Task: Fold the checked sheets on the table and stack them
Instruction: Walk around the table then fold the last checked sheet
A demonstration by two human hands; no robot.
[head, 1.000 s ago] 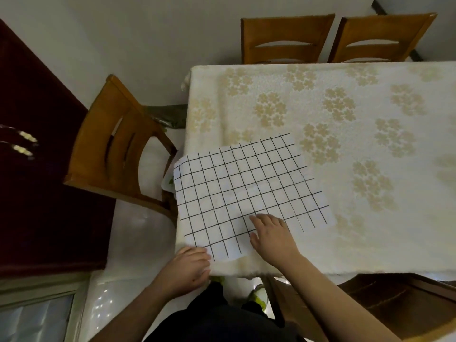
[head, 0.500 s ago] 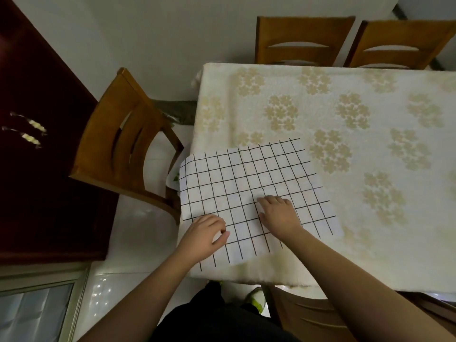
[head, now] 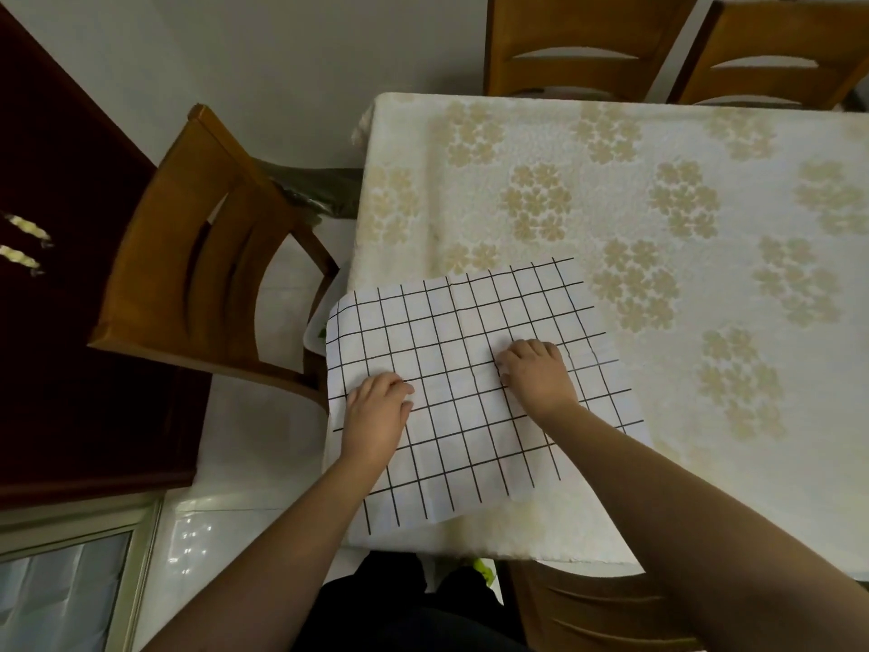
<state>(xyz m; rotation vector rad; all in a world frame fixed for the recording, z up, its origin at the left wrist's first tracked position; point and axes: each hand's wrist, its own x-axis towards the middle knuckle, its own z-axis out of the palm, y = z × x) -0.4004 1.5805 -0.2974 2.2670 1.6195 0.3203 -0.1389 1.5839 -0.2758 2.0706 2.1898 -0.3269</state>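
One white sheet with a black check pattern (head: pixel 470 331) lies flat on the table's near left corner, turned a little. Its left edge and near left corner hang slightly past the tablecloth's edge. My left hand (head: pixel 376 411) rests on the sheet's left part with its fingers bent and its tips down on the paper. My right hand (head: pixel 536 374) presses on the sheet's middle right, and small wrinkles show beside its fingers. Neither hand lifts any part of the sheet. No other sheet is in sight.
A cream tablecloth with gold flowers (head: pixel 635 181) covers the table. A wooden chair (head: pixel 197 275) stands at the table's left, two more chairs (head: pixel 588 44) at the far side, and one (head: pixel 602 609) under the near edge. A dark cabinet (head: pixel 61 322) is on the left.
My left hand has come up from below the table's edge onto the sheet. My right hand has slid further up the sheet toward its middle.
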